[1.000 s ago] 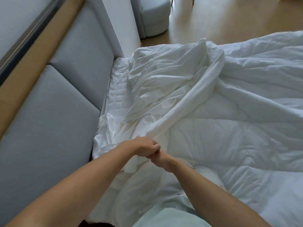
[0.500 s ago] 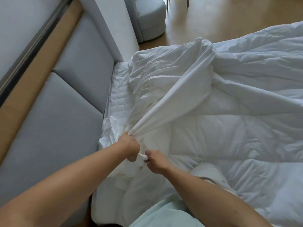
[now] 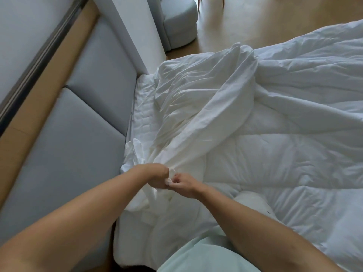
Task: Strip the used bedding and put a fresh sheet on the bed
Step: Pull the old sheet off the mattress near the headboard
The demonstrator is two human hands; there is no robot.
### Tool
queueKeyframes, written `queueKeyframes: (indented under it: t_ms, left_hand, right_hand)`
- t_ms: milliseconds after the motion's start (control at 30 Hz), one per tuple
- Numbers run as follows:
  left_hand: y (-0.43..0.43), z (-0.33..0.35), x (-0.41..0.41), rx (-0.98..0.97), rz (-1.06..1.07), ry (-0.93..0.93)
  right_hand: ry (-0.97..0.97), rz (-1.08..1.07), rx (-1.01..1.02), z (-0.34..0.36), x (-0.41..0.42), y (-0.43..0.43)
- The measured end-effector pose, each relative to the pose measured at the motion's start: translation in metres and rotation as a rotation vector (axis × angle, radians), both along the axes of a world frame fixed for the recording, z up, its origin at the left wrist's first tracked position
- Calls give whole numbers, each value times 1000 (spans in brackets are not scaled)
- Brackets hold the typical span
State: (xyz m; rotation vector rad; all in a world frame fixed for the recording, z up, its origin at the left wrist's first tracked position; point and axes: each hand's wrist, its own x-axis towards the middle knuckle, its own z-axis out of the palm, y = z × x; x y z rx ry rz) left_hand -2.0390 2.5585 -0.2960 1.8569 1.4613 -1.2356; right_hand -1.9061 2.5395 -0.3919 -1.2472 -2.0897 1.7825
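Pale green cloth [image 3: 198, 256] of the person's garment is seen at the bottom edge, and 2 bare forearms are stretched forward from it. The left hand [image 3: 157, 176] is clenched around a gathered bunch of the white cover [image 3: 206, 118], which is drawn taut from the fist in a long fold running up and to the right. The right hand [image 3: 185, 183] is held just beside it, and a small end of the same fabric appears to be pinched between its thumb and fingers, though the detail is too small for certainty. Under and to the right of the hands, the quilted duvet [image 3: 284, 163] is spread over the bed. A strip of rumpled undersheet [image 3: 143, 114] is exposed along the grey padded headboard [image 3: 82, 134] at the left. Beyond, a white partition [image 3: 135, 30], a grey armchair [image 3: 179, 22] and wooden floor [image 3: 265, 20] are visible.
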Motion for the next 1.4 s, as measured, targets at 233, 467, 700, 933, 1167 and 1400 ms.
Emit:
queueKeyframes:
  t_ms: [233, 467, 700, 933, 1167, 1400]
  left_hand:
    - [11, 9, -11, 234, -62, -286]
    - [19, 11, -4, 204, 114, -368]
    - [25, -1, -9, -51, 326, -199]
    - [56, 9, -24, 159, 450, -460]
    - [83, 1, -60, 134, 385, -276]
    - [75, -45, -36, 133, 131, -57]
  right_hand:
    - [-108, 68, 429, 2, -4, 14]
    - [-58, 17, 175, -1, 15, 31]
    - [40, -92, 34, -13, 25, 52]
    - [111, -35, -105, -10, 23, 69]
    - [-70, 165, 265, -35, 13, 99]
    - [46, 132, 90, -51, -18, 111]
